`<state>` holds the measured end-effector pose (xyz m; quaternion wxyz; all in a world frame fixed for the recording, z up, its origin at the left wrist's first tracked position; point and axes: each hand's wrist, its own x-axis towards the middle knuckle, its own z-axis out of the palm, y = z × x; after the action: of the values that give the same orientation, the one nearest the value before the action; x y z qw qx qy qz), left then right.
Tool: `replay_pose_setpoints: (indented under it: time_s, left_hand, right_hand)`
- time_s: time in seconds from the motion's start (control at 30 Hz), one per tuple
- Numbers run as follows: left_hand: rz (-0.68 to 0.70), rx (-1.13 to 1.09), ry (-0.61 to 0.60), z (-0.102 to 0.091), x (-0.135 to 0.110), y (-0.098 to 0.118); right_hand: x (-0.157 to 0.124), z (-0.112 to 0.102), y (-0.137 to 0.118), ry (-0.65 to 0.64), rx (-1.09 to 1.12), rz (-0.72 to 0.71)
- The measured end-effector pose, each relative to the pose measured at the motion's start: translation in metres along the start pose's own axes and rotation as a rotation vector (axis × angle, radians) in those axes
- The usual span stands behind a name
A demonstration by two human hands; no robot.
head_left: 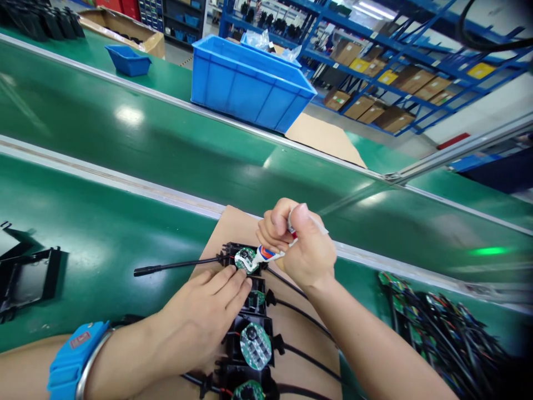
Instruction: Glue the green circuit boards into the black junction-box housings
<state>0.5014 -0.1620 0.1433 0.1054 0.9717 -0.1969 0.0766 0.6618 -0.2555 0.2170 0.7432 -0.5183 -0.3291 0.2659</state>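
My right hand is wrapped round a white squeeze tube with orange and blue print. The tube's nozzle points down at a round green circuit board, where a white bead of paste shows. That board sits in a black housing, the farthest in a row. My left hand lies flat with fingers stretched out, its fingertips by the near edge of this board. Closer to me are more black housings with boards, one with a round board in full view. My left palm partly covers the row.
Brown cardboard lies under the housings. Black cables run out to both sides. A heap of wired boards is at right, black frames at left. Beyond a metal rail stand a large blue bin and a small blue tray.
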Motion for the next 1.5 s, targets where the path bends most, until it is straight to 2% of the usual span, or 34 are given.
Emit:
replay_pose_setpoints:
  time_s: [0.23, 0.37, 0.5, 0.63, 0.77, 0.97, 1.23, 1.5]
  left_hand:
    - [-0.012, -0.018, 0.011, -0.005, 0.001, 0.002]
    - [-0.034, -0.086, 0.017, -0.011, 0.001, 0.002]
    - [-0.099, -0.2, 0.049, -0.015, 0.002, -0.002]
    - [-0.133, -0.343, 0.088, -0.018, 0.003, -0.005]
    - [-0.212, -0.478, 0.087, -0.018, 0.004, -0.008]
    - [-0.279, -0.664, 0.089, -0.016, 0.006, -0.012]
    - [-0.295, -0.686, 0.071, -0.015, 0.007, -0.012]
    - [-0.267, -0.667, 0.075, -0.016, 0.006, -0.012]
  right_hand:
    - [0.007, 0.005, 0.01, 0.04, 0.016, -0.057]
    - [0.006, 0.002, 0.004, 0.071, -0.02, -0.075]
    - [-0.013, 0.001, -0.017, 0.067, 0.02, -0.068]
    - [-0.047, 0.009, -0.028, 0.061, 0.032, 0.016]
    - [-0.071, 0.018, -0.016, 0.045, 0.025, 0.015]
    - [-0.076, 0.022, 0.002, 0.061, -0.088, -0.131]
    - [-0.075, 0.023, 0.0, 0.054, -0.148, -0.135]
    - [-0.086, 0.024, -0.003, 0.045, -0.197, -0.127]
